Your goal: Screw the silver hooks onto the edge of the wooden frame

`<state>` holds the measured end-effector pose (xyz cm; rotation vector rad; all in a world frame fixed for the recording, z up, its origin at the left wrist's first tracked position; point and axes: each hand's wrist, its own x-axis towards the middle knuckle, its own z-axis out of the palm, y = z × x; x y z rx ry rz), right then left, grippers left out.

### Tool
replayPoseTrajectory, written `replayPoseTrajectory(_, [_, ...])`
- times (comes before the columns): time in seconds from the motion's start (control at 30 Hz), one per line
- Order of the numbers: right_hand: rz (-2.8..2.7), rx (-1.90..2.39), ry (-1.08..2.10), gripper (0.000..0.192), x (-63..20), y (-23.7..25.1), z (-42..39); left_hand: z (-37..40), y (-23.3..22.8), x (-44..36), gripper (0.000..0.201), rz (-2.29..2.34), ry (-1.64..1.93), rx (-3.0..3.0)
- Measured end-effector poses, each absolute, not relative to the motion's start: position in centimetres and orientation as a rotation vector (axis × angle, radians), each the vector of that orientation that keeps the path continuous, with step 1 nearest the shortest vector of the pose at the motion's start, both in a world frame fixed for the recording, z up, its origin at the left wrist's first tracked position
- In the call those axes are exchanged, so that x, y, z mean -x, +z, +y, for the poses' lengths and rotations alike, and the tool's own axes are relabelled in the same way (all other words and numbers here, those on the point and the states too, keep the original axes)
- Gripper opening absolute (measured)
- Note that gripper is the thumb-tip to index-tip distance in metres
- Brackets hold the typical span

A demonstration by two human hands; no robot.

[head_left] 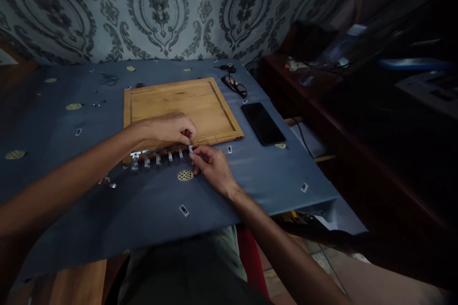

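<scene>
A framed wooden panel [179, 100] lies on the blue cloth. Along its near edge hangs a row of several small metal clips [158, 158], evenly spaced. My left hand [175, 128] reaches over the panel, its fingers pinched at the top of a small metal clip [191, 149] at the right end of the row. My right hand [211, 164] holds that same clip from the right between thumb and forefinger. A few loose metal pieces [109, 182] lie on the cloth left of the row, too small to make out fully.
A black phone [264, 124] and a pair of glasses [234, 86] lie right of the panel. Small screws [96, 104] and scissors [109, 78] are to its left. A dark red desk [339, 128] with a plastic bottle [343, 43] stands at the right, beyond the table's edge.
</scene>
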<state>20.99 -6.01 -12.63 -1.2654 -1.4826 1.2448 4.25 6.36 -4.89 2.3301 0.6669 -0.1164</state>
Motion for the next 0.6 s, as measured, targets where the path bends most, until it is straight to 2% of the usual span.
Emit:
replayPoseTrajectory(0.43, [-1.481, 1.262, 1.250, 0.025, -20.95, -12.61, -6.02, 5.52, -4.82, -3.81, 0.007, 0.670, -0.035, -2.297])
replayPoseTrajectory(0.6, [-1.483, 1.260, 1.254, 0.026, -20.97, -12.48, -6.05, 5.57, -4.91, -3.69, 0.013, 0.657, -0.017, -2.248])
